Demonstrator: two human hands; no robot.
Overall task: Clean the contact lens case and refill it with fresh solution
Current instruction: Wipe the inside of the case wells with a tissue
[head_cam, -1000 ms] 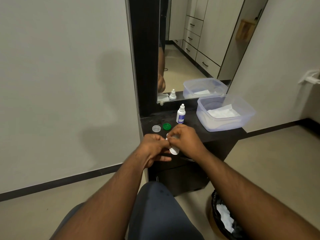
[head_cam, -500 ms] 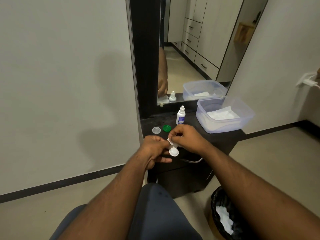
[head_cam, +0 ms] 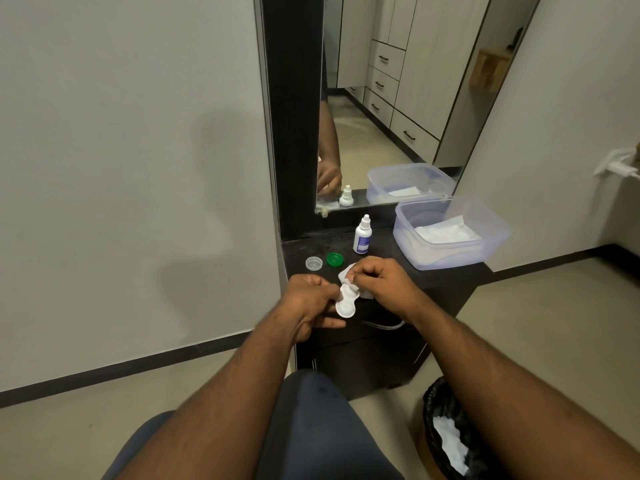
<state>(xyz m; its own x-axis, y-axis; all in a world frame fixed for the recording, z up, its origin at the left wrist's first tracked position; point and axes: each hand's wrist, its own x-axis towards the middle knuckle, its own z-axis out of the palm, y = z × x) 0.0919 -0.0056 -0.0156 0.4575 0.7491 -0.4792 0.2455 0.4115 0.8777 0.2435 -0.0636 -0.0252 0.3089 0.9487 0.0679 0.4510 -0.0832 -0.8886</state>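
Observation:
My left hand (head_cam: 310, 299) pinches the white contact lens case (head_cam: 346, 303) by its side, above the front edge of the dark vanity top (head_cam: 446, 282). My right hand (head_cam: 381, 278) holds a small white tissue (head_cam: 346, 273) pressed into the case's upper well. The lower well faces up and is uncovered. A clear cap (head_cam: 313, 263) and a green cap (head_cam: 334, 259) lie on the vanity just behind my hands. A small white solution bottle (head_cam: 362, 235) with a blue label stands upright behind them.
A clear plastic tub (head_cam: 498, 233) holding white tissues sits at the right of the vanity, under a mirror (head_cam: 398, 98). A black-lined bin (head_cam: 446, 434) with used tissue stands on the floor at the lower right. My knee is below my arms.
The case's lower well has come out from under my hands and shows more. My right hand has shifted slightly up with the tissue. The caps and bottle have not moved.

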